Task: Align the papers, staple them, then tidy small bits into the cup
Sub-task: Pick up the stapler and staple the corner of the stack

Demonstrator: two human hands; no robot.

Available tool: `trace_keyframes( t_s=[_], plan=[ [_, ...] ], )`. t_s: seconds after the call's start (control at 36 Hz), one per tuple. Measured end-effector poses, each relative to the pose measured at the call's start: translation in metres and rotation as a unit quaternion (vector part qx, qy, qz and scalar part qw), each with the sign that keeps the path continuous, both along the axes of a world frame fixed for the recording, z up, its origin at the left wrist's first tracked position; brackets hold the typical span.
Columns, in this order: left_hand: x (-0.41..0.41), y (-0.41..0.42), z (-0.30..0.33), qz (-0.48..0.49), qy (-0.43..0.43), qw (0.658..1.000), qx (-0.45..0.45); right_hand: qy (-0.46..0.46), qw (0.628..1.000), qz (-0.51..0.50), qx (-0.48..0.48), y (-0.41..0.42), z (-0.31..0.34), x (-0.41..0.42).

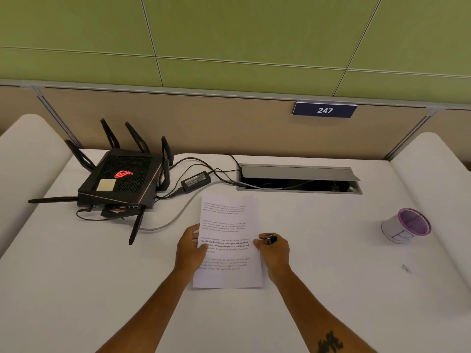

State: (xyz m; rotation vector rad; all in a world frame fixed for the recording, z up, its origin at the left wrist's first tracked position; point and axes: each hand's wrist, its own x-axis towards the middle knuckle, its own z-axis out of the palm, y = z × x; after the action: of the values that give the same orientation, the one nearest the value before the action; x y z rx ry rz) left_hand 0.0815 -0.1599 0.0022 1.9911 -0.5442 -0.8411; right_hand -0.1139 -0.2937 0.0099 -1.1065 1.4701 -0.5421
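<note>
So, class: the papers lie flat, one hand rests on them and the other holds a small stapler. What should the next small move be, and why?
Probably bring the stapler in the right hand to the papers' edge or a corner and press. The sheets look squared, the left hand pins them flat, and the stapler sits just off their right edge. Whether a staple is already in cannot be seen.

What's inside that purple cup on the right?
The cup tilts toward the camera, showing a purple mesh interior that looks empty. Its lowest part is hidden by the rim, so small bits there cannot be ruled out.
</note>
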Motion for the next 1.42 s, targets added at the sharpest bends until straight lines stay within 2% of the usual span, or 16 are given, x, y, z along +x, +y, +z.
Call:
trace_keyframes(
  t_s=[0.47,0.75,0.94,1.14,1.28,1.42],
  plan=[
    [0.021,-0.023,-0.013,-0.007,-0.05,0.998,0.027,0.053,0.998,0.014,-0.018,-0.025,-0.013,0.016],
    [0.023,-0.02,-0.017,-0.013,-0.091,0.995,0.041,0.154,0.984,0.071,-0.057,-0.023,-0.012,0.02],
    [0.018,-0.016,-0.016,0.012,-0.108,0.993,0.038,0.107,0.992,0.057,-0.046,-0.026,-0.003,0.011],
    [0.0,0.003,-0.028,-0.004,-0.184,0.983,0.022,0.056,0.995,0.073,-0.031,-0.058,0.006,-0.015],
    [-0.017,0.016,-0.034,-0.012,-0.213,0.977,0.004,0.119,0.978,0.127,-0.111,-0.097,0.009,-0.04],
    [-0.022,0.025,-0.041,-0.021,-0.219,0.975,-0.004,0.228,0.931,0.205,-0.196,-0.149,0.004,-0.066]
  ],
)
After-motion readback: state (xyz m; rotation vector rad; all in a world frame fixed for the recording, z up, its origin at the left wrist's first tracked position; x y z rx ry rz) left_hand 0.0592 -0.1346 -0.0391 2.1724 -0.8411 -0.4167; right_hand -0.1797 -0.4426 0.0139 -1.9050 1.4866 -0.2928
